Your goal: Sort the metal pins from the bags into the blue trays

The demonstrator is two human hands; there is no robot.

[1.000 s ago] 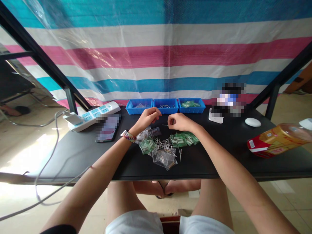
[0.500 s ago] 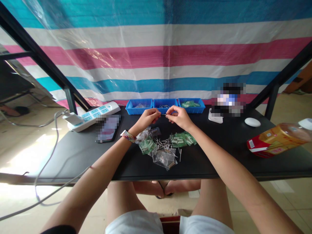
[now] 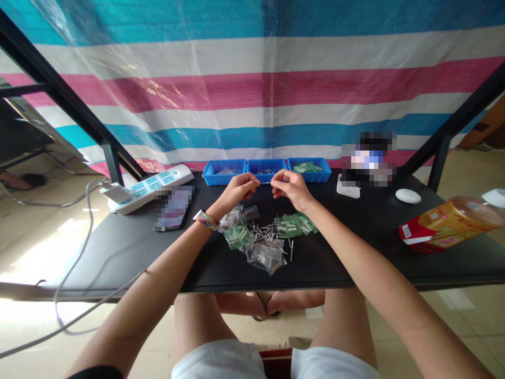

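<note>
My left hand [image 3: 238, 190] and my right hand [image 3: 291, 187] are raised close together above the black table [image 3: 355, 247], both pinched on the ends of a thin metal pin [image 3: 265, 182]. Beneath them lies a pile of loose metal pins [image 3: 265, 231], small green parts [image 3: 292, 225] and clear plastic bags [image 3: 267, 256]. Three blue trays [image 3: 268, 171] stand in a row just behind the hands. A patterned band circles my left wrist.
A white power strip [image 3: 149, 187] with a cable lies at the back left, next to a blurred phone [image 3: 173, 207]. At the right are a white stand [image 3: 349, 189], a white round puck [image 3: 408, 196] and a bottle lying on its side [image 3: 450, 223]. A striped tarp hangs behind.
My right hand has lifted from above the pile toward my left hand, and both hands have come together on the pin.
</note>
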